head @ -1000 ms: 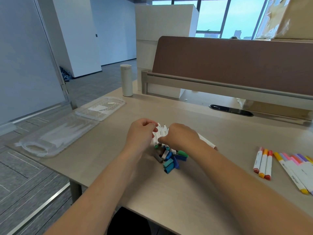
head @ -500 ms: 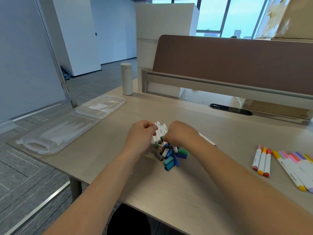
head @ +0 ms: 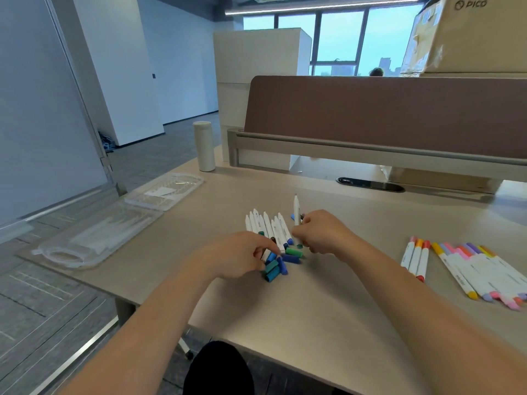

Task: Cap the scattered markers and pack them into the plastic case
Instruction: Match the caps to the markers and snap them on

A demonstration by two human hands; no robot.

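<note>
Several uncapped white markers (head: 268, 227) lie side by side in the middle of the desk. Just in front of them sits a heap of loose blue, teal and green caps (head: 281, 265). My right hand (head: 322, 232) grips one white marker (head: 296, 212) upright, tip up, lifted clear of the row. My left hand (head: 239, 256) reaches into the cap heap, its fingertips pinching a blue cap (head: 271, 256). The clear plastic case (head: 94, 238) lies open at the desk's left edge, with its lid half (head: 165, 191) behind it.
Capped markers lie at the right: three red and orange ones (head: 415, 259) and a fan of pink, purple and yellow ones (head: 482, 272). A pale cylinder bottle (head: 204, 146) stands at the back left. A brown divider panel (head: 385, 115) closes the desk's far side.
My right hand has lifted one white marker upright out of the row. My left hand has dropped from the markers to the cap heap. The view has tilted upward.
</note>
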